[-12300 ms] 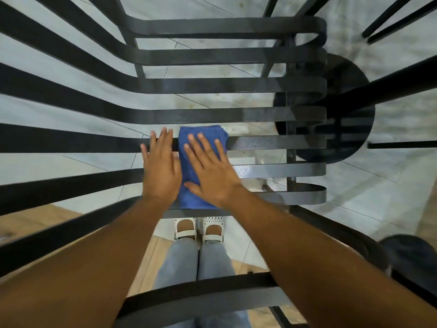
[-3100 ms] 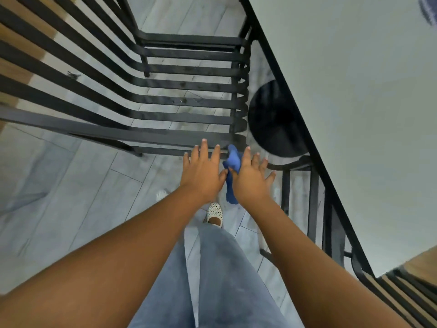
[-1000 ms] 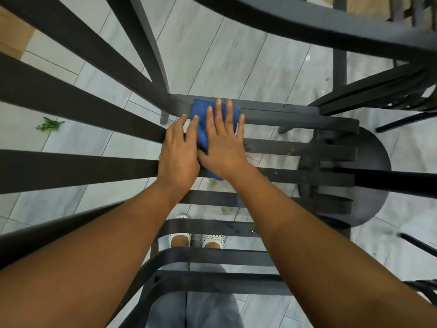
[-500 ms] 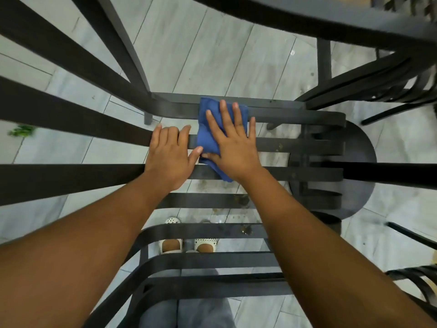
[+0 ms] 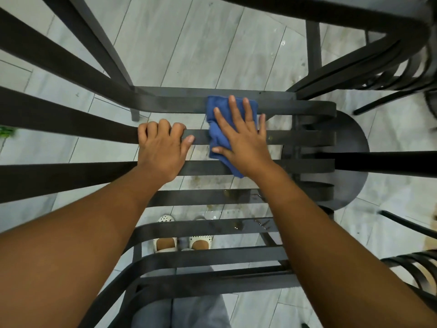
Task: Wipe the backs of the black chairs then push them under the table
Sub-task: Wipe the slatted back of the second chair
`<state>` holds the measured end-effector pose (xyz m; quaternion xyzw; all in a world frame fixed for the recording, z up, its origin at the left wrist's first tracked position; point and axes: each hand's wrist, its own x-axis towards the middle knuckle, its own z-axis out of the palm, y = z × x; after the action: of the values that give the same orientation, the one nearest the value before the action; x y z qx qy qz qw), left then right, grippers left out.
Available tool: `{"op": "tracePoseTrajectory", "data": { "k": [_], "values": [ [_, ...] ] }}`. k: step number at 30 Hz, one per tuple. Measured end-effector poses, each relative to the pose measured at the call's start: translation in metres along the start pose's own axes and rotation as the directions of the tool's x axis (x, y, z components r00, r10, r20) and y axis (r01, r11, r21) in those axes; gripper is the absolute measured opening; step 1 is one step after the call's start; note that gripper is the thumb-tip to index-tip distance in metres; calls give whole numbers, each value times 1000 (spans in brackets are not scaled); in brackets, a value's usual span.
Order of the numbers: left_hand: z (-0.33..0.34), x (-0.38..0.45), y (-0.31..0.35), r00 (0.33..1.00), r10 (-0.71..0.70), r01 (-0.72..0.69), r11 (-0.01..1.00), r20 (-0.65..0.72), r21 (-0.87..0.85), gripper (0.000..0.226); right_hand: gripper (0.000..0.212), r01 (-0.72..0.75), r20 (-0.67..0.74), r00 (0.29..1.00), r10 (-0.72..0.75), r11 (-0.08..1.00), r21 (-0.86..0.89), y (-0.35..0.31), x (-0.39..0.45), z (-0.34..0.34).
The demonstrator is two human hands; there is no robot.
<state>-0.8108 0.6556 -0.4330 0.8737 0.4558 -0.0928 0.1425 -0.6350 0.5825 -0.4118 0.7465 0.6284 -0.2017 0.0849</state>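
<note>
Your right hand (image 5: pixel 241 140) lies flat with its fingers spread on the blue cloth (image 5: pixel 218 136), pressing it against the slats of the black chair (image 5: pixel 305 107). Take the cloth as your landmark: your left hand (image 5: pixel 163 147) sits just beside it on the left, fingers curled closed over the slat (image 5: pixel 71 129) that runs out from under the cloth. The cloth itself bridges three slats, from the topmost bar down to the one under your wrist.

To wipe well, keep the palm flat and the pressure even, and draw the cloth along one slat at a time, not across the gaps, where it can snag or slip through. Let your left hand go on bracing the frame so the chair does not slide on the tiled floor (image 5: pixel 189 43). The slats below the cloth, nearer your shoes (image 5: pixel 182 242), show spots and smears, so they likely need the next passes. Refold the cloth if it bunches; its lower edge already hangs crumpled.

The round dark base (image 5: pixel 352 181), right of the cloth, probably belongs to the desk, which is where the chair should be pushed once the wiping is done.
</note>
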Motion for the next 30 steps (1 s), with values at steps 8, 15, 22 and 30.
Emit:
{"op": "tracePoseTrajectory", "data": {
  "k": [8, 15, 22, 30],
  "values": [
    [5, 3, 17, 995, -92, 89, 992, -30, -93, 52, 99, -330, 49, 944, 327, 916, 227, 11, -13, -9],
    [11, 7, 39, 999, -32, 28, 995, -43, -100, 57, 63, -338, -189, 915, 357, 933, 127, 1, -6, 11],
    [13, 7, 38, 997, -34, 26, 994, -70, -106, 64, 57, -593, -215, 756, 618, 786, 172, 63, -17, 6],
    [10, 8, 39, 999, -41, 37, 994, -34, -107, 49, 56, -375, -253, 884, 394, 919, 121, 35, -6, 10]
  ]
}}
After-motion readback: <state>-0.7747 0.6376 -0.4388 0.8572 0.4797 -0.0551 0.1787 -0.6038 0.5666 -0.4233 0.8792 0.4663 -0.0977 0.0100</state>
